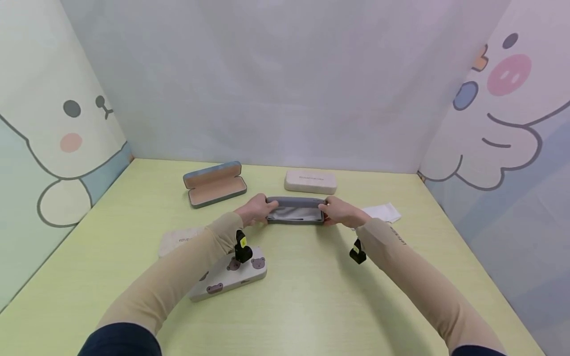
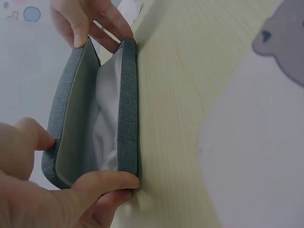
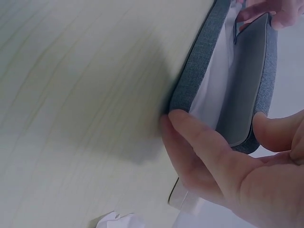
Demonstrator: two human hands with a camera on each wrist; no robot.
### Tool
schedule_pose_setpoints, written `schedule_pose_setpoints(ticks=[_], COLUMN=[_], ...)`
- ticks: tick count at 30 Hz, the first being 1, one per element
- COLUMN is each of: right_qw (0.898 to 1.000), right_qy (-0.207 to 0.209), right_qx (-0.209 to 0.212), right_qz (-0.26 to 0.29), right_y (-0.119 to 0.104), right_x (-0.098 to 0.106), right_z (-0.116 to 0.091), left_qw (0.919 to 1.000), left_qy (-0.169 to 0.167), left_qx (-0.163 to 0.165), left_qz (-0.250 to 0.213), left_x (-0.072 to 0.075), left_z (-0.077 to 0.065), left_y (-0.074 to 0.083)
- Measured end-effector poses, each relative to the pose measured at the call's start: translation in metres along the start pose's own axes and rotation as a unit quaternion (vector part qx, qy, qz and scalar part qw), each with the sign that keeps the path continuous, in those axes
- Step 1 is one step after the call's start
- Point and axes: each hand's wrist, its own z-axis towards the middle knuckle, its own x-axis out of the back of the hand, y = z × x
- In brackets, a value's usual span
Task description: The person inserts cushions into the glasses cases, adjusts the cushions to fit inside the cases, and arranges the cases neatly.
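Observation:
A dark grey fabric glasses case point(image 1: 296, 201) stands partly open at the middle of the table, with a light grey cloth point(image 1: 294, 213) lying inside. At its left end my left hand point(image 1: 257, 209) grips it, the thumb on the lid edge and fingers around the base corner. My right hand point(image 1: 344, 211) holds the opposite end in a similar way. In the left wrist view the lid point(image 2: 61, 104) leans away from the base, and both hands touch the case. The right wrist view shows the thumb on the lid and fingers at the base corner.
An open blue-grey case with tan lining point(image 1: 213, 192) lies back left. Behind the hands is a closed pale case point(image 1: 310, 181). A white cloth point(image 1: 384, 212) lies right. Another pale case point(image 1: 171, 241) and a bear-print case point(image 1: 222, 277) sit beneath the left forearm.

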Motion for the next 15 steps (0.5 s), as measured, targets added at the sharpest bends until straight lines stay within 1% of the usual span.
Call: schedule_pose_setpoints(ticks=[6, 12, 15], right_qw=[1.000, 0.999, 0.999], right_qy=[0.005, 0.009, 0.017], right_qx=[-0.009, -0.013, -0.012], right_qz=[-0.012, -0.031, -0.047], right_y=[0.0004, -0.0004, -0.0005], right_x=[-0.0022, -0.0032, -0.0029], right_z=[0.0016, 0.0024, 0.0021], left_qw=[1.0000, 0.9998, 0.9998], left_qy=[-0.004, 0.001, 0.006], left_qx=[0.000, 0.009, 0.006], left_qz=[0.000, 0.019, 0.017], left_x=[0.0013, 0.0014, 0.0008], left_z=[-0.0002, 0.0006, 0.0015], left_y=[-0.0006, 0.0019, 0.0031])
